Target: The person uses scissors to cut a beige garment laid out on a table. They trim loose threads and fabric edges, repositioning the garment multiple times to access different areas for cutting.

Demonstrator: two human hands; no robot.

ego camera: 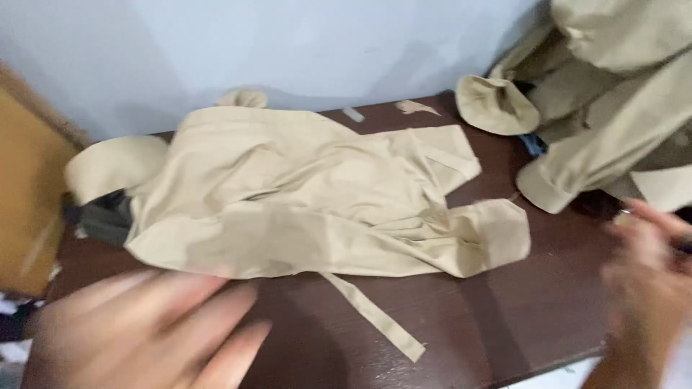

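Nearest to the camera, at the bottom left, the left hand point(148, 331) is very blurred; its fingers are spread flat and open, it holds nothing, and the fingertips point to the right, just below the lower edge of the beige garment point(303, 194). It is hard to tell if the hand touches the cloth or only the desk point(504, 317) below it. At the bottom right, the right hand point(649, 281) is also blurred, near the right edge of the desk; I cannot tell if it is open or closed, and a small dark thing seems to be at its fingers, but it is too unclear to name. The desk is dark brown wood. The beige garment lies spread flat in the middle of it, with one sleeve point(476, 238) folded toward the right and a narrow strap point(375, 317) which hangs out from the lower edge toward the front of the desk. At the left end of the garment there is a dark green cloth point(108, 216), partly under it. Farther back on the right, a pile of similar beige clothes point(605, 94) rests at the corner of the desk, apart from the spread garment. Behind everything stands a pale blue wall point(288, 50), and a wooden board point(29, 194) is at the left edge.
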